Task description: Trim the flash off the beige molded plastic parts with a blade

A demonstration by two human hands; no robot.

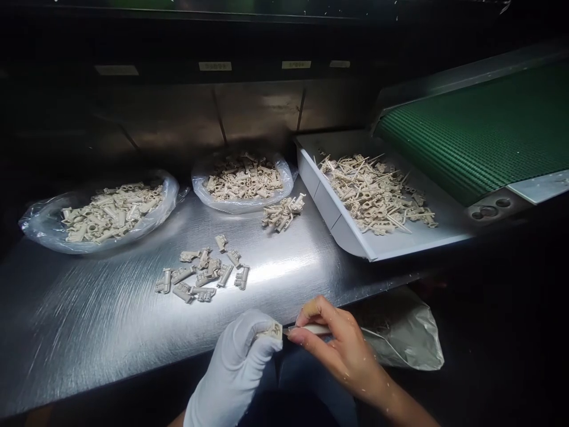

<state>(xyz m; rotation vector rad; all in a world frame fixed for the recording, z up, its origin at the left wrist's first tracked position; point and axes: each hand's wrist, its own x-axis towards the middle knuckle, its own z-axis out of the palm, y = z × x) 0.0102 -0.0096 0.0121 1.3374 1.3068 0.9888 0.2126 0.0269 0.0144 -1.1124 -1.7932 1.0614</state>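
While gloved (white), the left hand [233,370] grips a plastic part [271,331].

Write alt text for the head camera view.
A white-gloved left hand holds a small beige moulded plastic part near a pale slim tool in the bare right hand. Loose parts lie on a steel table, with more in two plastic bags and a white tray beside a green conveyor belt.
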